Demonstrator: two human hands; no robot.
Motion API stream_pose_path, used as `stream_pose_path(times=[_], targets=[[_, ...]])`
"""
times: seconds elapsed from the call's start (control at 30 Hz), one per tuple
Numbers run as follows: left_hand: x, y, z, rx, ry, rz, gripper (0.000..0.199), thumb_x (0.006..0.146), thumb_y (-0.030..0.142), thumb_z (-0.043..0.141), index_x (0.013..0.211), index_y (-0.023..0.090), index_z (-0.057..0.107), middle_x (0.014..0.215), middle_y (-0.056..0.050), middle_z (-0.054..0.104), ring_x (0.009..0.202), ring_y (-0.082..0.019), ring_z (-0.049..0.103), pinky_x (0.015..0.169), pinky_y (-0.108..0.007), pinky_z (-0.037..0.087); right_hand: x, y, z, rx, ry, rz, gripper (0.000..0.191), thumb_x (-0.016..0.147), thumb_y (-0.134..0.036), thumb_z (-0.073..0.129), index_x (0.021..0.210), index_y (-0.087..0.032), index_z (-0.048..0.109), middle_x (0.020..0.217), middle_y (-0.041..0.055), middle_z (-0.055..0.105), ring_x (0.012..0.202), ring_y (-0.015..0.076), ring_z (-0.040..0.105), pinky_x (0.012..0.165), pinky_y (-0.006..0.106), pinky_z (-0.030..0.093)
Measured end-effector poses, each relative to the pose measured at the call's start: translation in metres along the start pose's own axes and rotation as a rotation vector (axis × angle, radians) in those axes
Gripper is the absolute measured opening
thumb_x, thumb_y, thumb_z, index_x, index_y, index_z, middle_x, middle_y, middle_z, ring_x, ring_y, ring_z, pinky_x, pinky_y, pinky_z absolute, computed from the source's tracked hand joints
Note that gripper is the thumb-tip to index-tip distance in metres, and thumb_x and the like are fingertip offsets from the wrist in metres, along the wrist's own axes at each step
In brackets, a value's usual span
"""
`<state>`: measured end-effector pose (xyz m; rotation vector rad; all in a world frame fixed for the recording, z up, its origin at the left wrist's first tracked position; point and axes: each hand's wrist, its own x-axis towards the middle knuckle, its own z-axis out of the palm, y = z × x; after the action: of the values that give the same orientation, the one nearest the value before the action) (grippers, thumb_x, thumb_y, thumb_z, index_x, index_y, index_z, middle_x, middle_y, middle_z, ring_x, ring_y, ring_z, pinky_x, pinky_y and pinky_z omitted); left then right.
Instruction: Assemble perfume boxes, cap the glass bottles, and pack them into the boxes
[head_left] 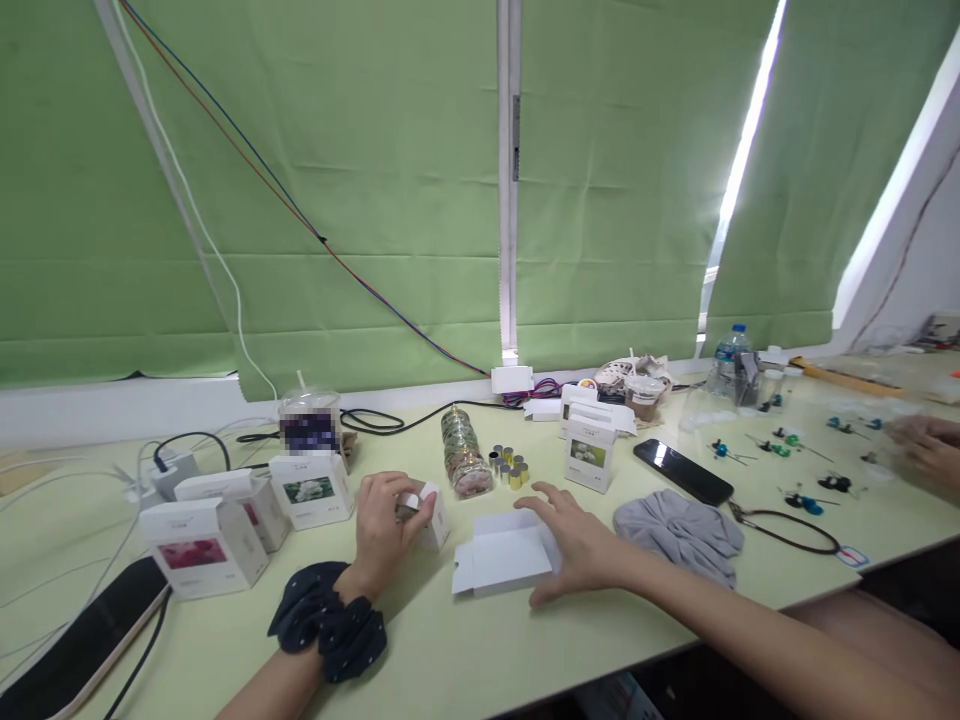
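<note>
My left hand (390, 525), with a dark dotted scrunchie (330, 615) at its wrist, closes round a small white box (431, 525) standing on the table. The hand covers part of the box. My right hand (566, 540) is open, fingers spread, at the right edge of a flattened white carton (506, 560); whether it touches the carton I cannot tell. Just beyond lie several small gold and silver caps (513, 470) and a clear container of dried plant bits (463, 450). Printed white boxes stand left of my left hand, one with a white-flower picture (311, 490).
Further left are a box with a pink picture (202, 550), cables and a long black object (94, 640). On the right lie a phone (682, 472), a grey scrunchie (681, 535) and several small wired parts (802, 500). Another person's hand (930, 445) is at far right.
</note>
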<state>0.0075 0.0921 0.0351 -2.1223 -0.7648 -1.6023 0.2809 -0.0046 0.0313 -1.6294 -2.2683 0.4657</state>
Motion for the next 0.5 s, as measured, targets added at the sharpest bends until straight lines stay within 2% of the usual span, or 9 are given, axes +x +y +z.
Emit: stream_pose_path(times=[0.1,0.27,0.4,0.5], targets=[[0.004,0.010,0.007,-0.013,-0.006,0.042,0.018,0.078,0.025,0.069,0.088,0.020,0.055,0.078,-0.003,0.059,0.074,-0.019,0.055,0.067,-0.033,0.045,0.012,-0.003,0.003,0.027,-0.078,-0.016,0.107,0.050,-0.051,0.081,0.142,-0.030,0.029,0.143,0.0125,0.036,0.125,0.0359,0.036,0.096,0.050,0.039],[0.001,0.008,0.007,0.003,-0.072,-0.008,0.047,0.072,0.040,0.075,0.109,0.020,0.054,0.103,-0.010,0.055,0.095,-0.026,0.057,0.079,-0.041,0.050,0.026,-0.009,0.007,-0.014,-0.113,0.000,0.105,0.050,-0.052,0.081,0.141,-0.027,0.034,0.127,0.0124,0.051,0.113,0.0350,0.045,0.088,0.047,0.043],[0.000,0.000,0.000,0.003,-0.079,-0.083,0.041,0.072,0.039,0.075,0.103,0.020,0.057,0.105,-0.009,0.052,0.099,-0.027,0.056,0.082,-0.041,0.050,0.028,-0.012,0.006,-0.079,-0.136,0.032,0.102,0.048,-0.050,0.081,0.138,-0.023,0.041,0.120,0.0131,0.052,0.107,0.0350,0.048,0.083,0.045,0.045],[0.002,-0.005,-0.003,-0.044,-0.140,-0.076,0.030,0.075,0.034,0.072,0.096,0.020,0.057,0.099,-0.007,0.056,0.092,-0.024,0.058,0.077,-0.038,0.050,0.025,-0.014,0.002,-0.115,-0.181,0.047,0.088,0.051,-0.047,0.081,0.129,-0.022,0.050,0.114,0.0123,0.053,0.102,0.0332,0.051,0.079,0.043,0.046]])
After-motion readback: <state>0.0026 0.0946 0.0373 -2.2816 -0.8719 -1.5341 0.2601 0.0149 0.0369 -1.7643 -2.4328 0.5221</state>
